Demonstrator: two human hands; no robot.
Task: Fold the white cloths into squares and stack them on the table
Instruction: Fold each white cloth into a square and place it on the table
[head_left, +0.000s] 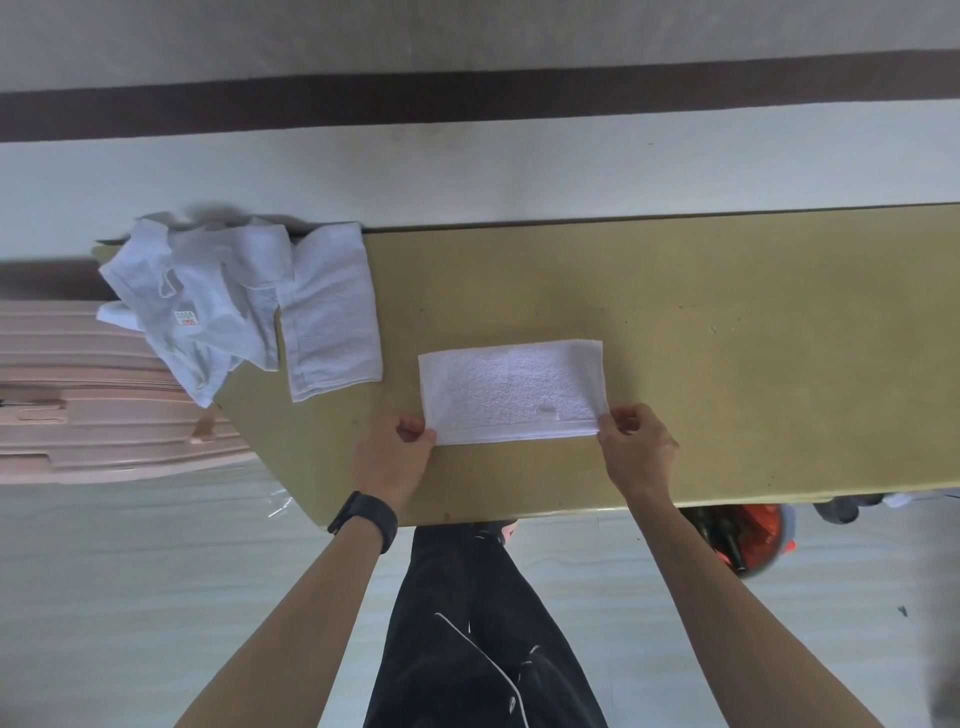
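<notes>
In the head view, we see a white cloth (511, 391) folded into a long strip, lying flat on the tan table (727, 338) at the middle of the frame. Our left hand (395, 457) pinches its lower left corner and our right hand (634, 447) pinches its lower right corner. At upper left sit a folded cloth (332, 317) and, touching it, a crumpled heap of cloths (197, 301) hanging over the table's corner.

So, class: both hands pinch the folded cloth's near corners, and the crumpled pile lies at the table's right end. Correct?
No. The head view shows the crumpled pile at the left end of the table; the left hand and right hand do pinch the folded cloth.
</notes>
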